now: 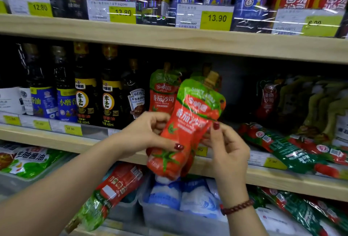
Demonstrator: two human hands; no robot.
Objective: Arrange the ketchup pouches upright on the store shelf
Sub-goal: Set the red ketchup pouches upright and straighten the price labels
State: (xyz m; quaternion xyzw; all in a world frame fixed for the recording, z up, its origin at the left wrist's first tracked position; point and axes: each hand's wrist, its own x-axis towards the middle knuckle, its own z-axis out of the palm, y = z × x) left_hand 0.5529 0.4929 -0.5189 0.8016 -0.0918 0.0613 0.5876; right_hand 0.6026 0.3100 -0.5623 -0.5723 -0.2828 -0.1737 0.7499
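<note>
Ketchup pouch (185, 128), red and green, spouted cap at upper right: held in front of the middle shelf (188, 162), tilted to the right, base below the shelf lip, not yet set down.
Left hand (150, 134): thumb across the lower front, fingers wrapped behind the left edge; closed on the pouch.
Right hand (226, 147): thumb on the right edge, fingers curled behind; also closed on it.
Second ketchup pouch (162, 92): upright on the shelf just behind, beside the Heinz bottle (136, 102).
Empty slot to the right of that pouch: likely destination.
Flat green-and-red packs (282, 145): lying on the shelf further right.
Third pouch (111, 194): lying slanted on the lower shelf, left of the blue-and-white bags (184, 194).

Risks, judged:
- Soft rounded base; likely to slump or topple forward if released leaning.
- Standing neighbour liable to be knocked over on insertion.
- Slick film; slip possible if one grip loosens early, falling onto the lower shelf goods.
- Cap may catch the shelf above if lifted too high.
</note>
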